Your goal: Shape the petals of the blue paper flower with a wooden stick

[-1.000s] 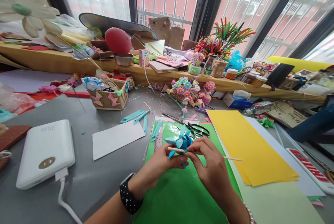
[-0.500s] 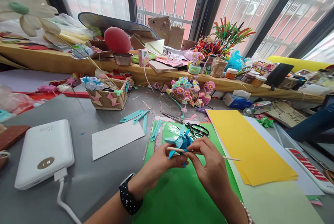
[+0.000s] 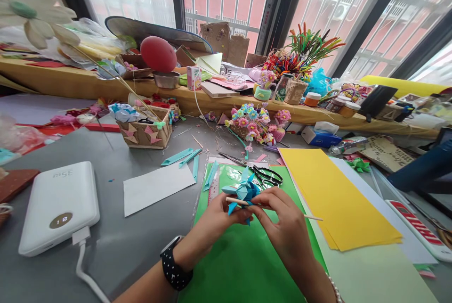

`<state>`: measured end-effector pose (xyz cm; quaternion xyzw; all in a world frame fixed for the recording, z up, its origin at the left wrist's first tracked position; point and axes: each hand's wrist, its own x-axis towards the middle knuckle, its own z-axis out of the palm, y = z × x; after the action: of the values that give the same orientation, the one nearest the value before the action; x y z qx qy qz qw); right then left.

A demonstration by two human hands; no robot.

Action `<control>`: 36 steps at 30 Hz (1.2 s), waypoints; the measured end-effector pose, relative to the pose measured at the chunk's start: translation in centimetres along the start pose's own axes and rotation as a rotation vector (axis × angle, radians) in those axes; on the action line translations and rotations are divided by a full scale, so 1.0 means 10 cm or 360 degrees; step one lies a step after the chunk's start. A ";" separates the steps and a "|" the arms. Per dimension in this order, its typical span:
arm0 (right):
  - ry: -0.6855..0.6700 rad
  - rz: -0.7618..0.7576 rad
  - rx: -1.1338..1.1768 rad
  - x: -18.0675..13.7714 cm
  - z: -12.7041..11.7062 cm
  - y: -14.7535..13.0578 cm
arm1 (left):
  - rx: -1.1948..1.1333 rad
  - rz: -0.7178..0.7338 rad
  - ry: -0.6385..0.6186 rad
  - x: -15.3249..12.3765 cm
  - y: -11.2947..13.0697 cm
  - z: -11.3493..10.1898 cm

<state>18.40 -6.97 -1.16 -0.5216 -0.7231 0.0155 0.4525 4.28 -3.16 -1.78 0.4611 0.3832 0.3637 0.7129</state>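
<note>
Both hands meet over a green sheet [image 3: 229, 265], around a blue folded-paper flower [image 3: 244, 191]. My left hand [image 3: 221, 211] has its fingers closed on the flower's left and lower side. A thin wooden stick [image 3: 237, 201] crosses in front of the flower, and its far end pokes out to the right behind my right hand [image 3: 282, 213]. That hand pinches the stick and the flower's right edge. The fingertips hide part of the petals. Just beyond the hands lie black-handled scissors [image 3: 269, 176] and a pink ruler [image 3: 213, 190].
Left of the sheet are folded blue paper strips [image 3: 178, 156], a white paper [image 3: 158, 190] and a white power bank [image 3: 63, 208] with a cable. Yellow paper [image 3: 339, 199] lies on the right. A cardboard basket [image 3: 146, 133] and a bunch of small flowers [image 3: 252, 121] stand behind.
Hardly anything differs. The stick has shifted very slightly left, and both hands keep their grip on the flower.
</note>
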 end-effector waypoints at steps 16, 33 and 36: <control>0.0129 -0.0089 -0.0044 0.01 0.02 -0.01 | -0.0014 -0.0015 0.0064 -0.01 0.00 0.00; 0.0060 -0.0099 0.0013 -0.02 0.07 0.04 | -0.0005 -0.0089 0.0007 -0.01 -0.02 -0.01; 0.0067 -0.0115 0.0032 -0.01 0.07 0.05 | -0.0012 -0.0109 -0.0017 0.00 -0.03 -0.01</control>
<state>18.32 -6.57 -1.87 -0.4908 -0.7317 -0.0045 0.4731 4.20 -3.24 -2.07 0.4469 0.3935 0.3381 0.7288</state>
